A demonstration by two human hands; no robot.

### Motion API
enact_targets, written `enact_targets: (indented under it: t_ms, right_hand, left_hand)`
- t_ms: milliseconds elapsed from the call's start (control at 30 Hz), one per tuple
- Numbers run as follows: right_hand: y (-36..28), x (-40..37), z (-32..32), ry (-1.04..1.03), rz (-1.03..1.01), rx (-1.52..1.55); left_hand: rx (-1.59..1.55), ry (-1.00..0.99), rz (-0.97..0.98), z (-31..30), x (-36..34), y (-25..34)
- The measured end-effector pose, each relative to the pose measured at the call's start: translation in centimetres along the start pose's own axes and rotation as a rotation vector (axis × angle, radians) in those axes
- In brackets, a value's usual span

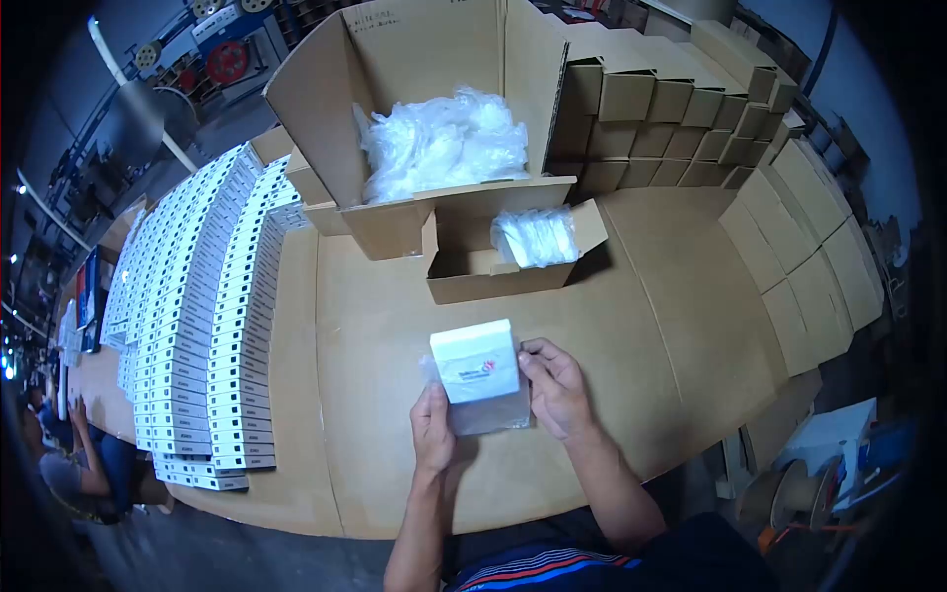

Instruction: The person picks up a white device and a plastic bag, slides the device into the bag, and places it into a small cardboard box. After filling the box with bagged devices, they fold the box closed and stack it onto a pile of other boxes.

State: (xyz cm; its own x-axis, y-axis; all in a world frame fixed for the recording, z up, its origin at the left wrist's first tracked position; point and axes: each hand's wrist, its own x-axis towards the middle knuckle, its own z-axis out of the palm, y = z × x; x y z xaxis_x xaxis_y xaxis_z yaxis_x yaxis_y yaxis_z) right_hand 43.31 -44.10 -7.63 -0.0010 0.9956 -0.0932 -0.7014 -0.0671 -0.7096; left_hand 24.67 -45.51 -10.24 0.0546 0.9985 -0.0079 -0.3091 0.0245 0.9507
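A flat white box with a small red and blue logo is partly inside a clear plastic bag, above the cardboard table surface. My left hand pinches the left edge of the bag and box. My right hand has its thumb and fingers closed at the bag's right edge. Beyond them stands an open brown carton, with bagged white items in its right part.
Behind the carton, a large open box holds crumpled clear bags. Tall rows of white boxes line the left side. Brown cartons are stacked at back right and right. Another person is at far left.
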Motion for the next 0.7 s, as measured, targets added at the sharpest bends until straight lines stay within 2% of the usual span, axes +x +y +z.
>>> enact_targets:
  t_ms: [100, 167, 267, 333, 433, 467, 567, 600, 700]
  right_hand:
    - [0.2, -0.1, 0.0, 0.051, -0.072, -0.094]
    - [0.3, 0.0, 0.0, -0.016, -0.131, -0.126]
    - [0.3, -0.1, -0.6, -0.077, -0.207, -0.212]
    - [0.6, -0.4, 0.7, 0.022, -0.234, -0.230]
    - [1.0, -0.5, 1.6, 0.123, -0.204, -0.382]
    - [1.1, -0.6, 1.7, 0.151, -0.179, -0.451]
    - [0.0, -1.1, 2.4, 0.000, -0.124, -0.354]
    - [0.0, -1.1, 2.1, -0.068, -0.159, -0.402]
    - [0.6, -1.5, 1.7, -0.119, -0.236, -0.495]
  left_hand:
    - [0.109, -0.032, 0.031, 0.4, 0.4, 1.2]
    - [0.103, -0.035, 0.097, 2.3, 0.7, 3.3]
    - [0.076, -0.118, 0.119, 1.6, 0.8, 2.8]
    - [-0.032, -0.084, 0.065, 1.7, 0.3, 3.4]
    - [0.195, -0.110, 0.149, 1.7, 0.5, 3.0]
    - [0.258, -0.055, 0.127, 2.2, 0.4, 3.2]
    - [0.012, 0.129, -0.194, 2.3, 0.3, 2.4]
    - [-0.099, 0.147, -0.178, 2.3, 0.5, 2.1]
    - [-0.146, 0.203, -0.158, 3.0, 0.7, 2.8]
